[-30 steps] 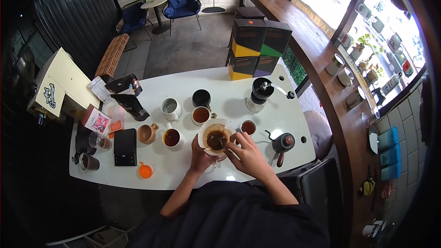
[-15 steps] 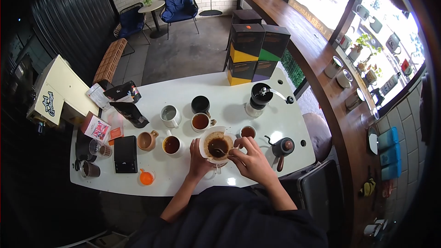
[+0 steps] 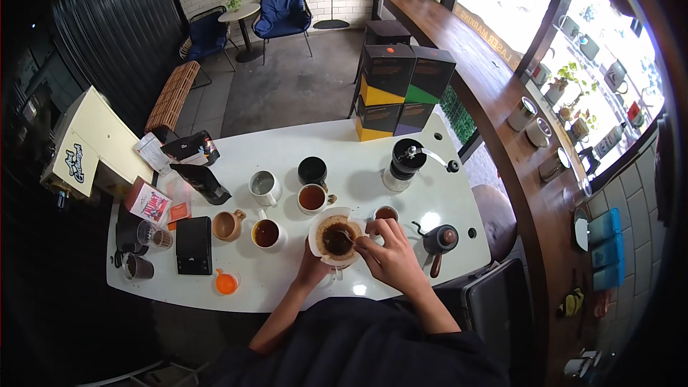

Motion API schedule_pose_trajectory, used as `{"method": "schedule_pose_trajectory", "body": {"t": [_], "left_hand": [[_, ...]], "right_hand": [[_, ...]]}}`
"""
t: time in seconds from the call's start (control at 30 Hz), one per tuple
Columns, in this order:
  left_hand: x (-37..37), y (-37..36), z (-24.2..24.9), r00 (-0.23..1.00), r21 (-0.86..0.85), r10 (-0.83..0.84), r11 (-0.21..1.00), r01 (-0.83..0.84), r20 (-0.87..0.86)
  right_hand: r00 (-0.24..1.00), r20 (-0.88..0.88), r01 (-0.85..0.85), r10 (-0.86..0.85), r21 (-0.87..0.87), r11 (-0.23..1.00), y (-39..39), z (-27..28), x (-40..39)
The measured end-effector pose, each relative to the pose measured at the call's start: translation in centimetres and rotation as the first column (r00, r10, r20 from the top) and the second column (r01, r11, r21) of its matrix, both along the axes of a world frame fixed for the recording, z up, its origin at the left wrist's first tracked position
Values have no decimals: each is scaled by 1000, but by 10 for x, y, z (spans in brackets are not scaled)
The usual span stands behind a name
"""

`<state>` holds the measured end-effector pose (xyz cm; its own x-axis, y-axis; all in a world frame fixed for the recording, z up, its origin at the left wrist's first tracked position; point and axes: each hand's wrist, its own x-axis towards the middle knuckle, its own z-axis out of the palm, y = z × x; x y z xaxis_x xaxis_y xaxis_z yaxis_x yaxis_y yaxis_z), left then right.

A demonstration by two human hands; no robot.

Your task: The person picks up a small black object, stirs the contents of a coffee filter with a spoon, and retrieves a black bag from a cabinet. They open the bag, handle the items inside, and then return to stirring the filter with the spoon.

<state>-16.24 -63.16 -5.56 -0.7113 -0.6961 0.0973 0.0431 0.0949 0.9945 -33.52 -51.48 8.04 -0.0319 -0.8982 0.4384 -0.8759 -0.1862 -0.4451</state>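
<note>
A white desk [image 3: 287, 142] spans the view, bearing a stack of four black boxes [image 3: 408, 93] at its far right corner. Nearer stands a hand coffee grinder [image 3: 407, 165], its crank out to the right; nearer still, a gooseneck kettle [image 3: 438, 240] with a wooden handle. A flat black scale [image 3: 193, 246] lies toward the left. At the near middle, in front of the person, is a paper-lined coffee dripper [image 3: 319, 228] with dark, wet coffee inside. The left hand [image 3: 312, 265] has its grip closed around the dripper's left side, fingertips partly hidden. Beyond and left stand a black mug [image 3: 312, 170] and filled white mugs [image 3: 266, 233]. Smallest is the spoon [image 3: 350, 239], dipped in the coffee, pinched between the right hand's [image 3: 393, 254] thumb and fingers.
</note>
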Motion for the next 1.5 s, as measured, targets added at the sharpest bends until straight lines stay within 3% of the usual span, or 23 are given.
{"method": "schedule_pose_trajectory", "body": {"t": [0.13,0.23,0.33,0.4,0.5,0.63,0.83,0.9,1.23,1.4,1.5], "left_hand": [[-1,2,-3,1000,-51,-5,999,4,-11],[-1,3,-7,998,9,5,1000,-4,-60],[0,3,-6,998,-4,1,1000,-1,-58],[-3,7,1,988,-29,101,994,-105,-114],[2,3,-10,1000,-29,-5,1000,4,-8],[0,1,-15,1000,-119,-5,993,3,-24],[0,4,-13,1000,-33,12,999,-13,-8],[-5,9,-1,988,-6,126,992,-127,-89],[-4,9,-5,987,36,106,994,-103,-123],[-3,6,-2,994,-107,83,990,-90,-65],[-2,7,-5,994,-106,94,989,-99,-58]], "right_hand": [[1000,5,2,-2,-38,999,-3,2,-1],[999,-46,-11,9,-36,999,-6,-4,-1],[999,38,-34,34,7,999,-5,-11,3],[998,46,-42,41,5,999,-4,-9,4],[997,69,-21,21,-9,1000,0,-5,2],[995,95,-23,28,-51,998,1,-8,-4],[1000,29,-6,6,3,1000,-1,-16,1],[999,36,7,-7,-3,1000,-2,-16,1],[1000,15,-8,9,-64,998,-9,-14,5],[999,28,-36,37,-26,999,-7,-11,6],[998,38,-54,54,-15,998,-4,-8,8]]}}
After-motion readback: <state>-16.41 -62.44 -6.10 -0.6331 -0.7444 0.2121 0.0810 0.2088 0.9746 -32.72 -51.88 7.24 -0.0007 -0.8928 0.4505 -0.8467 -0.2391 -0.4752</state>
